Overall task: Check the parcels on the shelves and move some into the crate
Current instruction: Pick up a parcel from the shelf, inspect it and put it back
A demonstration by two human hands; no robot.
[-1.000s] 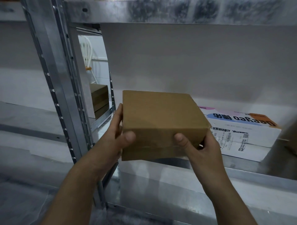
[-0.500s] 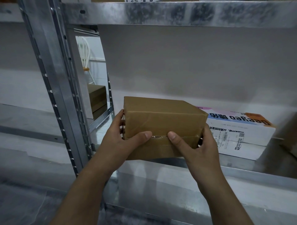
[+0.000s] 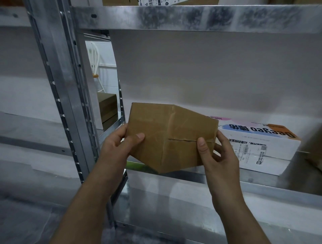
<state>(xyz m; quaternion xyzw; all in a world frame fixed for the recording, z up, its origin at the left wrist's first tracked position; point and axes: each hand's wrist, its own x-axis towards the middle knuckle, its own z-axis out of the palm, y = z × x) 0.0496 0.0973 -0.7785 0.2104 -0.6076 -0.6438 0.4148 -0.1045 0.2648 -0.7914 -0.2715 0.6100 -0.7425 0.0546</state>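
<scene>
A plain brown cardboard parcel (image 3: 167, 134) is held in the air in front of the middle shelf, tilted so one corner points down and a taped seam faces me. My left hand (image 3: 120, 144) grips its left side, thumb on the front face. My right hand (image 3: 216, 153) grips its right side, thumb on the seam. A white parcel with pink, blue and orange print (image 3: 261, 141) lies on the metal shelf (image 3: 252, 188) just behind and to the right. No crate is in view.
A metal upright (image 3: 64, 97) of the rack stands at the left. Through the gap behind it sit brown boxes (image 3: 107, 108) and a white chair (image 3: 94, 59). More parcels (image 3: 156, 2) rest on the shelf above. A green strip (image 3: 137, 166) shows under the held parcel.
The parcel has been turned in my hands: first its flat top faced me, now it is rotated and tipped onto a corner, seam side toward me. Both thumbs have shifted on its front.
</scene>
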